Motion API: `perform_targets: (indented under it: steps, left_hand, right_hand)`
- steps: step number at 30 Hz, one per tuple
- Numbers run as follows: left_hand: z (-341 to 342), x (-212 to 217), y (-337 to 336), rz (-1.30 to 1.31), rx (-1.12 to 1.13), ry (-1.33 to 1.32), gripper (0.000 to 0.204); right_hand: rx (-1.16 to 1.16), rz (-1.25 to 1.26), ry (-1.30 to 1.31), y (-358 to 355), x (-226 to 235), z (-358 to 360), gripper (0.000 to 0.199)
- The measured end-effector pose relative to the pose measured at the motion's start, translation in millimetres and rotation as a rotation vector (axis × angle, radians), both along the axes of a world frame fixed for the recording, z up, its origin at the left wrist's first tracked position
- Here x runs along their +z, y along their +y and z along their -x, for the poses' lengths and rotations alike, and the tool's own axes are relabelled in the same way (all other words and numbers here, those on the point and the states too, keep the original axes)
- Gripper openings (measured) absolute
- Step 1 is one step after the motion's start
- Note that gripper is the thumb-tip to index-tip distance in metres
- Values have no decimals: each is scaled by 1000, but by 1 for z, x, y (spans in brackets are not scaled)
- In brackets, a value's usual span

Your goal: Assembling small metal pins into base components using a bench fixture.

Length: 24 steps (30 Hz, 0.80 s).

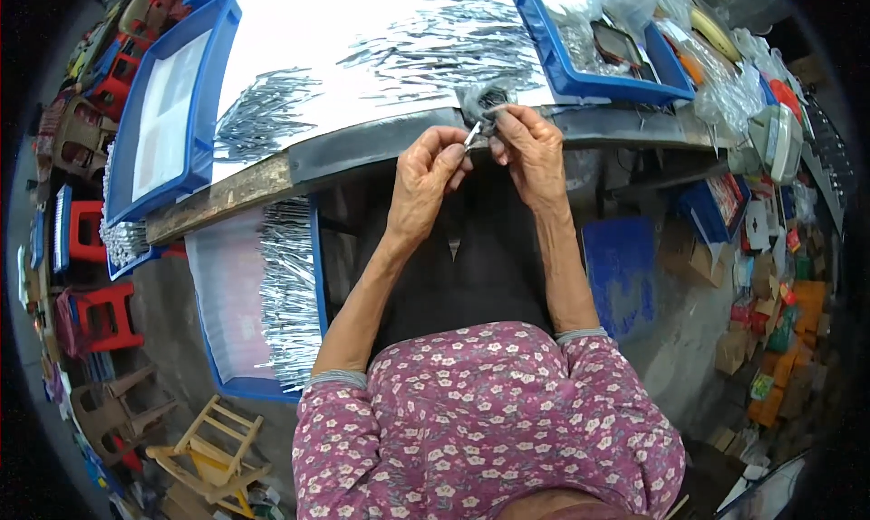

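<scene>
My left hand (424,171) is closed in a pinch on a short, thin silvery metal piece (472,136), held tilted just off the table's near edge. Close beside it, my right hand (535,153) has thumb and forefinger pressed together near the piece's upper end. Whatever those right fingertips grip is too small to make out. Right behind the fingers, at the table edge, sits a small clear wrapping or dish of dark little parts (490,97). A wide pile of thin metal pieces (444,48) covers the white tabletop beyond, and a smaller pile (267,112) lies to the left.
Blue trays stand on the table at left (201,121) and right (589,87), the right one holding plastic bags. Below the table's left side, another blue tray (227,339) contains many metal strips. Red stools (107,316) and a wooden chair (217,447) stand at left.
</scene>
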<state>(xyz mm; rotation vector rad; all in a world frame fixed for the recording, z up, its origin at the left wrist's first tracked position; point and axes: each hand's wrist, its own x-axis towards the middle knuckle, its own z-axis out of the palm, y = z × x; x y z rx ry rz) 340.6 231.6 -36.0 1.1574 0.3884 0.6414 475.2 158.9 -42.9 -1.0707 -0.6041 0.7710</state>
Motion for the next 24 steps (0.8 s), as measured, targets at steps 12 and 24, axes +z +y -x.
perform_targets:
  steps: [12,24]
  left_hand:
    - [6,-22,-11,210,-83,-85,15]
    - [7,-26,-14,258,-93,-107,15]
  right_hand:
    - [112,-114,240,-4,-3,10,13]
    - [158,-124,273,-4,-9,12,11]
